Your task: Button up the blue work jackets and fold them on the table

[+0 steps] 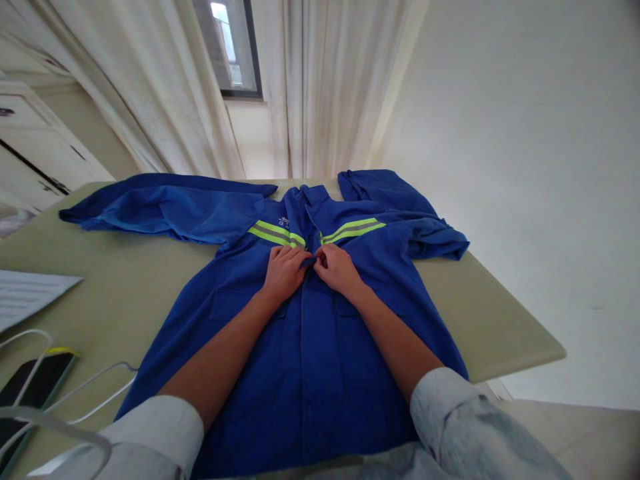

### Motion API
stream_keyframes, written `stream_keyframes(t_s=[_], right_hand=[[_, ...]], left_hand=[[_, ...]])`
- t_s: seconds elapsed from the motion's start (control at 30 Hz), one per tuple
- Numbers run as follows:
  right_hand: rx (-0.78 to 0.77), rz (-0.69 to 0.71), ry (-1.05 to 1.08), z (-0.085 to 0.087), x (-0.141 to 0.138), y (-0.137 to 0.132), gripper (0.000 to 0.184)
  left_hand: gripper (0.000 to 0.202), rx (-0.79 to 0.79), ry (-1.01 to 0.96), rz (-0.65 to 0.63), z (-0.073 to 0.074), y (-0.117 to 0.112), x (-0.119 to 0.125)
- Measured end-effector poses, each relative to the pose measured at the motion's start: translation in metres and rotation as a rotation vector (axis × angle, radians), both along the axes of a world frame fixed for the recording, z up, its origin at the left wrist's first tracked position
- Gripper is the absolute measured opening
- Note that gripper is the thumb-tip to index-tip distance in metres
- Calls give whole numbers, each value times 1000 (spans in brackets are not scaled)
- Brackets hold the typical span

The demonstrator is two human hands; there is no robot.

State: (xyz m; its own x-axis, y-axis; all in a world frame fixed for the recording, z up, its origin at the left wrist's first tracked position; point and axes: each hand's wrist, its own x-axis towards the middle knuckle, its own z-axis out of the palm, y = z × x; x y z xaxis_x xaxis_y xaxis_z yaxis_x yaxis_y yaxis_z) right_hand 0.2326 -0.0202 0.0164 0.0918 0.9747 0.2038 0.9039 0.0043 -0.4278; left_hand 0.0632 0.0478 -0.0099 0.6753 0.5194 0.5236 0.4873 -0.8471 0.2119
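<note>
A blue work jacket (310,353) with yellow-green reflective stripes across the chest lies front-up on a beige table (500,327), its sleeves spread to both sides. My left hand (284,270) and my right hand (336,267) meet at the jacket's front opening just below the stripes. Both hands have curled fingers pinching the fabric edges of the placket between them. What sits between the fingertips is too small to make out.
White wire hangers (55,400) and a dark flat device (35,387) lie at the table's near left. A sheet of paper (25,293) rests further left. Curtains (310,87) and a window are behind the table, a white cabinet at far left.
</note>
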Motion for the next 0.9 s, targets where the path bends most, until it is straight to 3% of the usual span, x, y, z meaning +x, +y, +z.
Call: stream_keyframes(t_s=[0.43, 0.7, 0.9], right_hand=[[93, -76, 113, -10, -8, 0, 19], [47, -60, -22, -2, -6, -3, 16], [-39, -128, -189, 4, -14, -7, 20]], left_hand=[[13, 21, -40, 18, 0, -1, -1], [15, 16, -29, 26, -1, 0, 0], [16, 33, -12, 20, -2, 0, 0]])
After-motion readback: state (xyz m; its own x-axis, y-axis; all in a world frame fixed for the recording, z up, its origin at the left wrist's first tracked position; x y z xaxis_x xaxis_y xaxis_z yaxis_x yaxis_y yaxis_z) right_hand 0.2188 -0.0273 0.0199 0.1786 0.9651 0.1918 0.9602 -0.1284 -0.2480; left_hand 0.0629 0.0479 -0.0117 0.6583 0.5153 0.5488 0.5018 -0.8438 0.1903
